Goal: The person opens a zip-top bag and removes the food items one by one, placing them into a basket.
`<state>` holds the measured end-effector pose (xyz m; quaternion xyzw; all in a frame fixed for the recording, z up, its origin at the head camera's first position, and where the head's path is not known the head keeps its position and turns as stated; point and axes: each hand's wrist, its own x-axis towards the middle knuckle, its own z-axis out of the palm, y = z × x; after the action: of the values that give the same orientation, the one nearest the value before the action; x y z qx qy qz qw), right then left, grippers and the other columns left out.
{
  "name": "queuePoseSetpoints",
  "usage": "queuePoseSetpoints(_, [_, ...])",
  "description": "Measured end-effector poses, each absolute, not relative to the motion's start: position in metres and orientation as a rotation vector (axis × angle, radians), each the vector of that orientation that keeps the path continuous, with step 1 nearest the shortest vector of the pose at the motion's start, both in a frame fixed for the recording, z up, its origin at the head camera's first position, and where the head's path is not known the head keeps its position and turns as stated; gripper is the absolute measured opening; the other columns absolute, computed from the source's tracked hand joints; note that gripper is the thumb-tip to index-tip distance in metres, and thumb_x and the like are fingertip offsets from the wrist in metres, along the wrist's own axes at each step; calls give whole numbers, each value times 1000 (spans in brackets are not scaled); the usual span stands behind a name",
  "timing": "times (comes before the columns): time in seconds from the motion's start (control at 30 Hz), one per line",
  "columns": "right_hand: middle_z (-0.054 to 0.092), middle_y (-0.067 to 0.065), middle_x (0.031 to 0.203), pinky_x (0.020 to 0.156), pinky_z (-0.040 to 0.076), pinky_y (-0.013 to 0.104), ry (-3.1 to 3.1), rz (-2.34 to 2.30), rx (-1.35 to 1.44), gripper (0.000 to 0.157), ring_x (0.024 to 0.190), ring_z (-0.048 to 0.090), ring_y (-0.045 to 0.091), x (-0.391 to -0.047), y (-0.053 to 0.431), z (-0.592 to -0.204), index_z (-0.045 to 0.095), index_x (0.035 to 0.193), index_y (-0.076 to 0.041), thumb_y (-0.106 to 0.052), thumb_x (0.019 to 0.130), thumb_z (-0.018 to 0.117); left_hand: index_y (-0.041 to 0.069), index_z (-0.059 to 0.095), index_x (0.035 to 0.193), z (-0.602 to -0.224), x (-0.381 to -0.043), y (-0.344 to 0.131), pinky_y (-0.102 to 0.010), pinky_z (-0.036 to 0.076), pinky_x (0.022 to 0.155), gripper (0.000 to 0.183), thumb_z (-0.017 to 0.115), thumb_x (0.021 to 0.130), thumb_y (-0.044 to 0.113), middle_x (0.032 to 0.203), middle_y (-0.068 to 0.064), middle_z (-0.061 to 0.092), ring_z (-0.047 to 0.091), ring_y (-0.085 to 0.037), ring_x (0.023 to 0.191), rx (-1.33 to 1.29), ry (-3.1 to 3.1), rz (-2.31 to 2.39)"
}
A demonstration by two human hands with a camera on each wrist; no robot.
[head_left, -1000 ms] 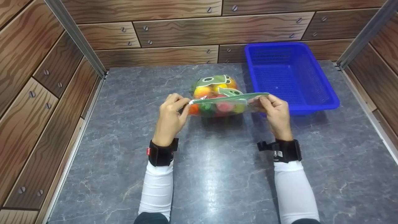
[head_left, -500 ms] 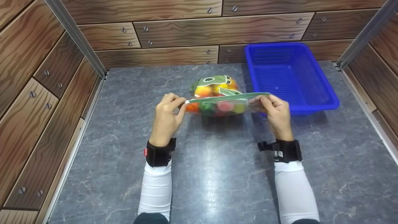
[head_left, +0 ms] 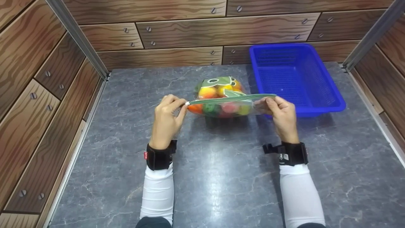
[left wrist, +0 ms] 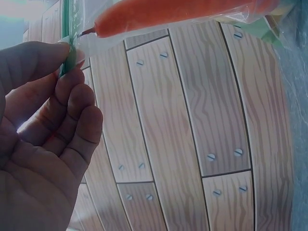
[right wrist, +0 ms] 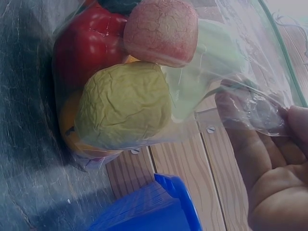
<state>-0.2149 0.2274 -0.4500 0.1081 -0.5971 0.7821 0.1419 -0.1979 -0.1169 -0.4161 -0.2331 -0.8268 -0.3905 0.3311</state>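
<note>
A clear zip bag (head_left: pixel 228 109) with a green zip strip (head_left: pixel 234 98) and green-and-white print sits mid-table, full of fruit and vegetables. My left hand (head_left: pixel 166 118) pinches the strip's left end at a small white slider (head_left: pixel 187 103) between thumb and forefinger. At the opposite end my right hand (head_left: pixel 282 118) grips the bag's top corner. A carrot (left wrist: pixel 178 17) lies inside near the left hand. In the right wrist view a red bell pepper (right wrist: pixel 89 43), a pinkish apple (right wrist: pixel 161 31) and a wrinkled yellow-green fruit (right wrist: pixel 125 106) press against the plastic.
A blue plastic basket (head_left: pixel 329 79) stands at the back right, close beside the bag and the right hand. The grey marbled table (head_left: pixel 215 186) is bounded by wood-patterned walls (head_left: pixel 177 31) at the back and both sides.
My left hand has slid a little to the left with the slider, and more of the carrot shows beside it. The right hand stays nearly still on its corner.
</note>
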Motion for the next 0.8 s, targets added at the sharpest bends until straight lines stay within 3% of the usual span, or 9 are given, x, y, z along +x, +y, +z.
queuePoseSetpoints(0.4, [78,12,90,77,62,34,-1729,2275,317,20,83,77,21,-214,228,-450,71,97,10,-1,104,56,1,73,86,-413,-190,-119,-34,54,73,2,72,86,1,85,-9,65,62,-23,81,-600,-2361,-981])
queuePoseSetpoints(0.47, [78,12,90,77,62,35,-1728,2277,318,20,83,77,21,-213,228,-450,71,97,10,-1,104,56,3,72,87,-413,-188,-118,-34,53,71,1,72,86,3,86,-8,65,61,-23,81,-611,-2429,-966])
queuePoseSetpoints(0.7, [78,14,90,76,63,37,-1720,2285,336,21,83,77,22,-213,229,-450,71,99,13,-1,104,56,4,76,100,-414,-186,-106,-33,50,68,22,81,91,24,88,-5,62,57,-20,79,-734,-2507,-919])
queuePoseSetpoints(0.8, [78,14,90,77,63,38,-1726,2288,336,22,82,77,23,-213,229,-450,69,101,17,0,104,55,5,76,101,-415,-187,-101,-33,51,69,20,78,93,23,87,-6,62,58,-21,80,-796,-2487,-940])
